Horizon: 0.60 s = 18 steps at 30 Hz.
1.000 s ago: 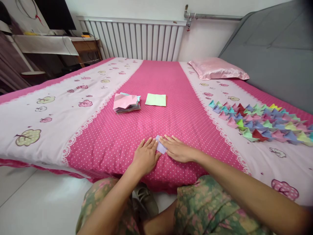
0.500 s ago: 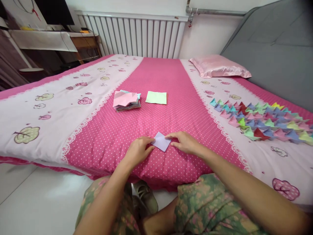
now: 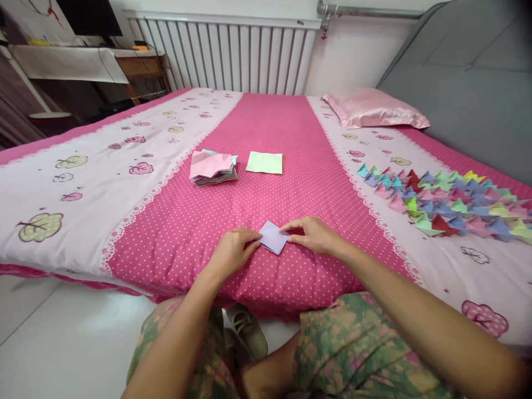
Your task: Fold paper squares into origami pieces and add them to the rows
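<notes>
A small lilac folded paper lies on the pink dotted bedspread near the bed's front edge. My left hand pinches its left corner with curled fingers. My right hand grips its right edge between thumb and fingers. Farther back sit a stack of coloured paper sheets, pink on top, and a single pale green sheet beside it.
Several folded paper shapes in mixed colours spread in rows on the right of the bed. A pink pillow lies at the grey headboard. A white radiator stands behind the bed, and my flower-patterned knees are below.
Both hands went from lying flat over the lilac paper to gripping its edges with curled fingers, so the paper now shows between them. The view has shifted slightly.
</notes>
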Each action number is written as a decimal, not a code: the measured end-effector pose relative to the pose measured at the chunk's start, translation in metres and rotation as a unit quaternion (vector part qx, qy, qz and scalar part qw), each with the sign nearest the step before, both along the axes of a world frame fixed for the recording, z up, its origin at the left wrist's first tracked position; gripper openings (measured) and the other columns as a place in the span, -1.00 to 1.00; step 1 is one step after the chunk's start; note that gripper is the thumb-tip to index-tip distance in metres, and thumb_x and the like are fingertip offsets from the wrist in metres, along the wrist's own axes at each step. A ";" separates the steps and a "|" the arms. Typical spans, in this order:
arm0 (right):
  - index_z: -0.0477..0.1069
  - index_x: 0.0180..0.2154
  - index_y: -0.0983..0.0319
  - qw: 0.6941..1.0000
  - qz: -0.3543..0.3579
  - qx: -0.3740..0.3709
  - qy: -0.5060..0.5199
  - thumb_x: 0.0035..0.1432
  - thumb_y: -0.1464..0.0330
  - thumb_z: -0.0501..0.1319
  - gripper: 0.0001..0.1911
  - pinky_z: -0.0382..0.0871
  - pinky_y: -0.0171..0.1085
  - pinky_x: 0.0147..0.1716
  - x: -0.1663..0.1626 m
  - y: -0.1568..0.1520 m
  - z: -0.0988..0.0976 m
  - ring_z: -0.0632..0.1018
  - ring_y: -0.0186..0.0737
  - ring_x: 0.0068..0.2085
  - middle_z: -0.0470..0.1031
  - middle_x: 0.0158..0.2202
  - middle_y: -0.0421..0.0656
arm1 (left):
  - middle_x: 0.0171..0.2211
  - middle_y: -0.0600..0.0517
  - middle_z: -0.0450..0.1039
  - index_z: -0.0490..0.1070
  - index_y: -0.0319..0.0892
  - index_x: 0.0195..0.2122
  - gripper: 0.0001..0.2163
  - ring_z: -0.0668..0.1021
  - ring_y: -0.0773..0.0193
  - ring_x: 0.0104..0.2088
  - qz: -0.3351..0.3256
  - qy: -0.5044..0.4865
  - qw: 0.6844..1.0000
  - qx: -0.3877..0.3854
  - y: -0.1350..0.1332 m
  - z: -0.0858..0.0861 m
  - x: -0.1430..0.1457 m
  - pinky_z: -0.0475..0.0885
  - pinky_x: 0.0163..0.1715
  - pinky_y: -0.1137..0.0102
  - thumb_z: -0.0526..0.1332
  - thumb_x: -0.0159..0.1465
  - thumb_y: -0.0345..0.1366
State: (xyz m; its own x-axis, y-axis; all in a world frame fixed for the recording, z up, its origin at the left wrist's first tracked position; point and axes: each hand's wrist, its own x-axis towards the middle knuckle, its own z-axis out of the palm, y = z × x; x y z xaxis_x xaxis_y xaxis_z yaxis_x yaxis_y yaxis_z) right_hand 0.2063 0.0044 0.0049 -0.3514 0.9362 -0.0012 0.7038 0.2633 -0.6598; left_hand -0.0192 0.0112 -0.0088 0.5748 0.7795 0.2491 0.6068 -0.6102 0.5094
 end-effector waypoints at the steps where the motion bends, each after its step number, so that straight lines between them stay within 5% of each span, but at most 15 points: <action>1: 0.47 -0.22 0.18 1.000 0.000 0.002 -0.001 -0.01 0.43 0.19 -0.75 0.34 -0.28 -0.14 0.000 0.000 0.000 0.52 -0.24 -0.17 0.53 -0.19 -0.18 | -0.22 -0.03 0.51 0.45 -0.17 -0.19 -0.78 0.50 0.24 -0.22 0.001 -0.001 1.000 -0.001 0.000 0.001 0.000 0.37 -0.17 0.34 0.08 0.19 -0.32; 18: 0.48 -0.24 0.20 1.000 0.001 -0.013 0.005 0.02 0.38 0.16 -0.78 0.34 -0.28 -0.19 0.003 0.002 -0.002 0.53 -0.24 -0.23 0.54 -0.24 -0.18 | -0.26 -0.04 0.51 0.48 -0.18 -0.29 -0.77 0.49 0.24 -0.24 0.043 0.031 0.999 0.004 -0.003 0.004 0.009 0.35 -0.18 0.34 0.02 0.20 -0.35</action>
